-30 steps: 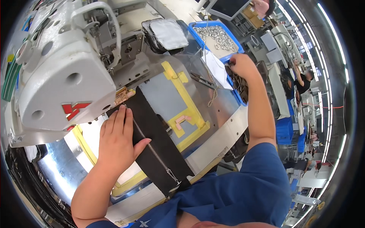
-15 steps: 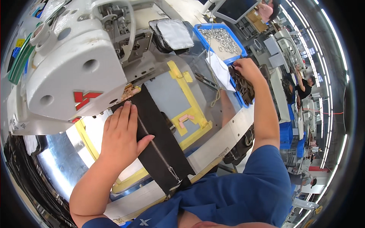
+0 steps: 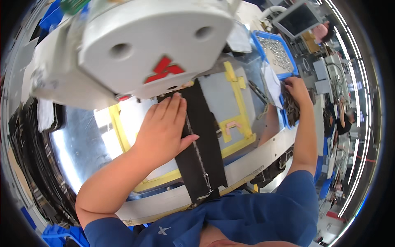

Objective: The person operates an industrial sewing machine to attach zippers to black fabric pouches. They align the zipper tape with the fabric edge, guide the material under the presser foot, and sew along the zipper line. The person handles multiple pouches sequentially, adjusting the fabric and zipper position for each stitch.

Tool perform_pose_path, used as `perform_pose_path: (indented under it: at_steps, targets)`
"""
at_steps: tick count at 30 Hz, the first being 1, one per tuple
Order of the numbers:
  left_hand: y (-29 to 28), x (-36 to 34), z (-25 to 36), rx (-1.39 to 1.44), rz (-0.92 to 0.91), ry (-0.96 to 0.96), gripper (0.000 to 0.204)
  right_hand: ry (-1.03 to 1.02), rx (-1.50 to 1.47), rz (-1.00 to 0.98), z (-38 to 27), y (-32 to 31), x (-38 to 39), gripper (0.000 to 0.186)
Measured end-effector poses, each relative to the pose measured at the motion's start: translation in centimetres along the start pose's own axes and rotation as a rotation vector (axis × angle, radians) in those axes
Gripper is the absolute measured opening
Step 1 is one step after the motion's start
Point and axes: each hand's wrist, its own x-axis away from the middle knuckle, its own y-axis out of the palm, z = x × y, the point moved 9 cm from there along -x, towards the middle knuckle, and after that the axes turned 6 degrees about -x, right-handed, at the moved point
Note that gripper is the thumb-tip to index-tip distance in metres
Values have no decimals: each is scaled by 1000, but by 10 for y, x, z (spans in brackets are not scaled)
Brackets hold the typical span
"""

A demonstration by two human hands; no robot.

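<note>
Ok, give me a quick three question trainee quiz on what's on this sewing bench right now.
1. True or false: the left hand lies flat on the black zipper strip.
2. Where is the right hand? A) in its lap B) at the dark pieces by the blue tray C) on the monitor
3. Fill in: the guide frame on the plate is ____ in colour.

Key: 1 true; 2 B; 3 yellow.

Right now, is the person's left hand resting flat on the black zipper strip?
Yes, the left hand lies flat, palm down, on the black zipper strip.

Matt black cloth strip [image 3: 204, 152], metal zipper [image 3: 197, 150]; glossy metal table [image 3: 78, 152].
</note>
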Motion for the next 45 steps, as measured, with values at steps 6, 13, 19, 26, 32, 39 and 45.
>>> perform_pose_path:
  at_steps: [6,13,19,26,32,39,45]
  targets:
    - [-1,5,12,-33,55,91,76,-2,267,284,-29,-34,-3,23]
    - [-1,5,13,-61,18,97,74,-543,-566,218,-320,-46,29,27]
    - [-4,6,20,-40,23,151,72,-944,-560,241,-410,0,44,22]
    - [-7,4,24,10,45,198,64,-1089,-395,206,-406,27,58,29]
    - [-7,5,28,14,66,222,57,-1131,-363,277,-415,19,66,25]
    - [-5,5,29,34,77,239,54,-1055,-417,151,-417,25,57,18]
    - [-7,6,29,36,87,233,53,-1022,-530,86,-413,22,50,18]
